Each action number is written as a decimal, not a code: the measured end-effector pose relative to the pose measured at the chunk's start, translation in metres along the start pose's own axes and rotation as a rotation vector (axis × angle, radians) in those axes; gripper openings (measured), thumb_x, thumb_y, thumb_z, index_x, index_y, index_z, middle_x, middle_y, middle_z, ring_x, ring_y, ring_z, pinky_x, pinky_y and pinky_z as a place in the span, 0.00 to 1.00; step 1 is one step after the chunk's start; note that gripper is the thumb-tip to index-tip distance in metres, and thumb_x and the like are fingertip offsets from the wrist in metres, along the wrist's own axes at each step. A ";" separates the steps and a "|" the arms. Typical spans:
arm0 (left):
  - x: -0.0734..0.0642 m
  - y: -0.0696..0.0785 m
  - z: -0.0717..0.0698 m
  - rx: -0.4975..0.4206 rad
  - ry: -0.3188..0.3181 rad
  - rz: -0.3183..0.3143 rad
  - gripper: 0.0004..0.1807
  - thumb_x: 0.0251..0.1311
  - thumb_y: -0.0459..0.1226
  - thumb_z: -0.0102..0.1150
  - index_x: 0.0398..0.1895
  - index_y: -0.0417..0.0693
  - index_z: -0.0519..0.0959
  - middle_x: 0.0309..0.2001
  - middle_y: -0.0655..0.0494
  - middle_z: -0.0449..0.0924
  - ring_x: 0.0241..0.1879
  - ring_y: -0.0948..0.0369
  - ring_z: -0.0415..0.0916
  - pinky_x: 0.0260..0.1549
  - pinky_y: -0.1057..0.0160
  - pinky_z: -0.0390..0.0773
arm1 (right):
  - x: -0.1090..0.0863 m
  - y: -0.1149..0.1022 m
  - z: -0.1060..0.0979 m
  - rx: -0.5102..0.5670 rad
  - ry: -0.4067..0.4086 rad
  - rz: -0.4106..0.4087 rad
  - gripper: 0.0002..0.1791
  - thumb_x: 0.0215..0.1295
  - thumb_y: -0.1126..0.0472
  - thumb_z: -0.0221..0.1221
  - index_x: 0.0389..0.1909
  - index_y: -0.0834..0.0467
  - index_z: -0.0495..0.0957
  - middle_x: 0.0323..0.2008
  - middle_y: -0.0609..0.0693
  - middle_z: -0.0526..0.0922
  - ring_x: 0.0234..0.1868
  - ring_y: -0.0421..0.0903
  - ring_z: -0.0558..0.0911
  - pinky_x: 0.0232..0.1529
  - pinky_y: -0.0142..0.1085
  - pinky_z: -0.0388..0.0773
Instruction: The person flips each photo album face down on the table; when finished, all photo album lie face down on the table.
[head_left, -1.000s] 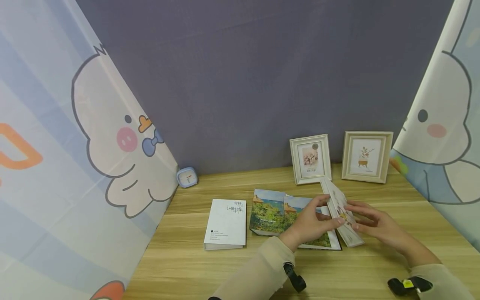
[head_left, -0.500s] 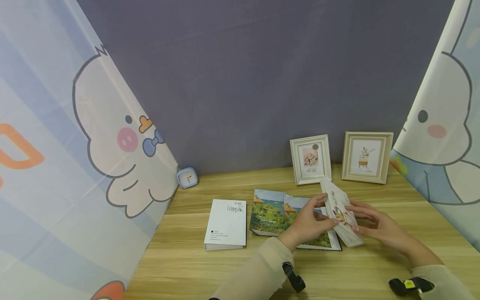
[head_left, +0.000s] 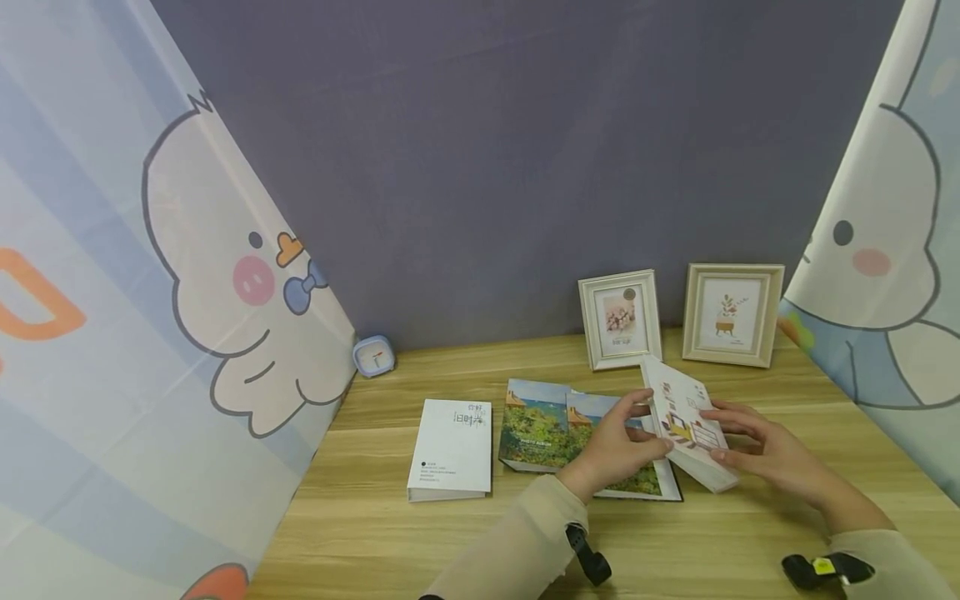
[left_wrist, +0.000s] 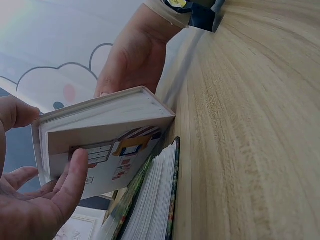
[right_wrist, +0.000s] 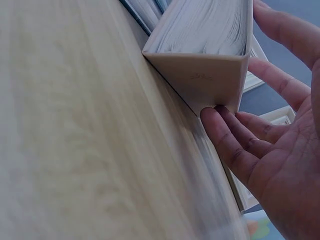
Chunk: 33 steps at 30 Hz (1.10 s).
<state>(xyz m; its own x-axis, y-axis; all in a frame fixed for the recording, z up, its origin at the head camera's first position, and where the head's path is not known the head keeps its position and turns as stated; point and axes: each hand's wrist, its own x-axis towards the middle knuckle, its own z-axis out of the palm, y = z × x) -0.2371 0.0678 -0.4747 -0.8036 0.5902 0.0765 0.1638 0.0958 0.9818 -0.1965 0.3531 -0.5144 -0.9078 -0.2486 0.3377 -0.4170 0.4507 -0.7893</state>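
Note:
A thick white photo album (head_left: 682, 412) with a printed cover stands tilted at the right of the table, its lower side on the wood. My left hand (head_left: 618, 442) grips its left edge, with fingers and thumb on opposite covers in the left wrist view. The right hand (head_left: 772, 454) holds the album at its right side; in the right wrist view fingertips (right_wrist: 212, 117) rest on the spine. Directly left of it lie two photo albums with painted landscape covers: one (head_left: 536, 425) and an overlapping one (head_left: 588, 408), partly hidden by my left hand.
A white album (head_left: 452, 446) with Chinese lettering lies farther left. At the back left is a small blue clock (head_left: 373, 356). Two picture frames, one smaller (head_left: 621, 321) and one larger (head_left: 733, 315), stand at the back right before a grey curtain (head_left: 525, 167).
The white album has tipped to the right between my hands, so more of its printed cover faces up. My right hand has shifted slightly right; the left hand has barely moved.

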 end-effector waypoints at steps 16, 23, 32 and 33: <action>0.006 -0.004 0.007 0.068 -0.010 -0.069 0.41 0.65 0.36 0.70 0.79 0.63 0.65 0.67 0.72 0.70 0.46 0.71 0.80 0.34 0.66 0.82 | -0.005 0.009 -0.019 -0.176 0.012 0.104 0.33 0.64 0.60 0.74 0.70 0.56 0.77 0.76 0.59 0.60 0.61 0.21 0.59 0.47 0.31 0.81; 0.009 -0.005 0.016 0.163 -0.028 -0.106 0.43 0.64 0.35 0.70 0.80 0.59 0.64 0.49 0.66 0.81 0.40 0.72 0.79 0.31 0.65 0.80 | -0.005 0.008 -0.025 -0.257 0.035 0.112 0.30 0.63 0.58 0.75 0.66 0.59 0.81 0.73 0.69 0.63 0.68 0.53 0.68 0.45 0.25 0.74; 0.012 -0.008 0.028 0.197 -0.035 -0.125 0.44 0.63 0.34 0.70 0.81 0.55 0.63 0.50 0.64 0.79 0.36 0.72 0.77 0.26 0.66 0.76 | -0.009 0.010 -0.031 -0.270 0.059 0.161 0.27 0.67 0.55 0.72 0.64 0.62 0.82 0.73 0.71 0.64 0.69 0.70 0.65 0.59 0.58 0.70; 0.012 -0.008 0.030 0.200 -0.038 -0.123 0.44 0.63 0.33 0.69 0.82 0.54 0.62 0.53 0.64 0.78 0.35 0.72 0.77 0.26 0.66 0.76 | -0.009 0.010 -0.032 -0.270 0.061 0.170 0.27 0.68 0.54 0.72 0.63 0.62 0.82 0.73 0.71 0.64 0.68 0.76 0.63 0.59 0.63 0.66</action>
<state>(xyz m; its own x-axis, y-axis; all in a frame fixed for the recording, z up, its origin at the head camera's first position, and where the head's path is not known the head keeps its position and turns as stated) -0.2311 0.0982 -0.4865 -0.8031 0.5936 -0.0517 0.1792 0.3234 0.9291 -0.1941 0.3874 -0.5091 -0.9630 -0.1020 0.2493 -0.2483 0.6945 -0.6753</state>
